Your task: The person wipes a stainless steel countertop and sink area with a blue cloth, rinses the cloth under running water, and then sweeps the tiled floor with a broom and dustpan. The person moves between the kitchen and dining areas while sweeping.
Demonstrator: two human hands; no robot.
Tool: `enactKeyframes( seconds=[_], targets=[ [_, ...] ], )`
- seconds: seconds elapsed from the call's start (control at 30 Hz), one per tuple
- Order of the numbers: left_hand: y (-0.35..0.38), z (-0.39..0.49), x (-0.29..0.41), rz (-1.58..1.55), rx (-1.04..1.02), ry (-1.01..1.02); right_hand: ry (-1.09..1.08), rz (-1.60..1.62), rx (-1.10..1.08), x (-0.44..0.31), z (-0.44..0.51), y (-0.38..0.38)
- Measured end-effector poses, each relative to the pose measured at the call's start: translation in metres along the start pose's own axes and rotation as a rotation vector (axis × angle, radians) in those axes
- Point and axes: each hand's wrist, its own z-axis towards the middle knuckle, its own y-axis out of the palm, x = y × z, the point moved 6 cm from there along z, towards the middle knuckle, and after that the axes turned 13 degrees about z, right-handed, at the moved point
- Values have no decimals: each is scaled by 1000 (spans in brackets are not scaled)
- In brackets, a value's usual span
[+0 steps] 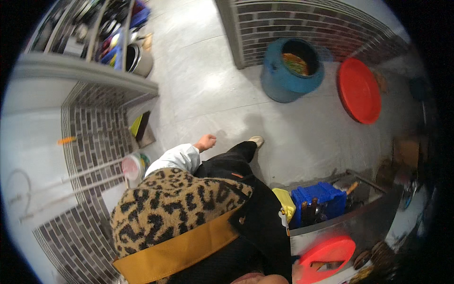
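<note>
My left hand (pixel 206 142), at the end of a white sleeve (pixel 179 158), hangs over the grey tiled floor (pixel 212 117), left of my black-trousered leg. Its fingers are curled in, and nothing shows in them. A light shoe (pixel 257 141) stands a little to the right of it. My right hand is out of view. A leopard-print garment (pixel 170 209) and a tan strap (pixel 181 252) cross the lower part of the view.
A blue plastic barrel (pixel 275 83) with food-like contents and a red basin (pixel 360 92) stand ahead right. Near my right side are a blue basket (pixel 321 198) on a counter and a red colander-like item (pixel 330 254). A bucket (pixel 132 167), wall edge (pixel 142 87) and shelving are left.
</note>
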Motion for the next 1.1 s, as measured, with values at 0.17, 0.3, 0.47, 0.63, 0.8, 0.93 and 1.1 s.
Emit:
enactKeyframes(
  seconds=[0.17,0.3,0.47,0.63,0.8,0.93,1.1],
  targets=[
    [-37,-124,-181,226,148,-358,-875,1016,127,-177,-33,-145],
    [-25,-192,-250,-19,182,-413,-1177,354,129,-313,-112,-126],
    [-13,-231,-299,-273,315,-404,-1350,288,-242,-391,-180,-66],
    [-18,-276,-353,-232,372,-376,-1321,133,-232,-398,-203,-32],
    [-66,-319,-407,-146,497,-469,-1390,40,-206,-424,-244,-14],
    [-147,-347,-457,-70,659,-509,-1377,57,-232,-449,-286,8],
    [-326,-357,-554,-318,1020,-542,-1376,67,-128,-484,-376,36]
  ],
)
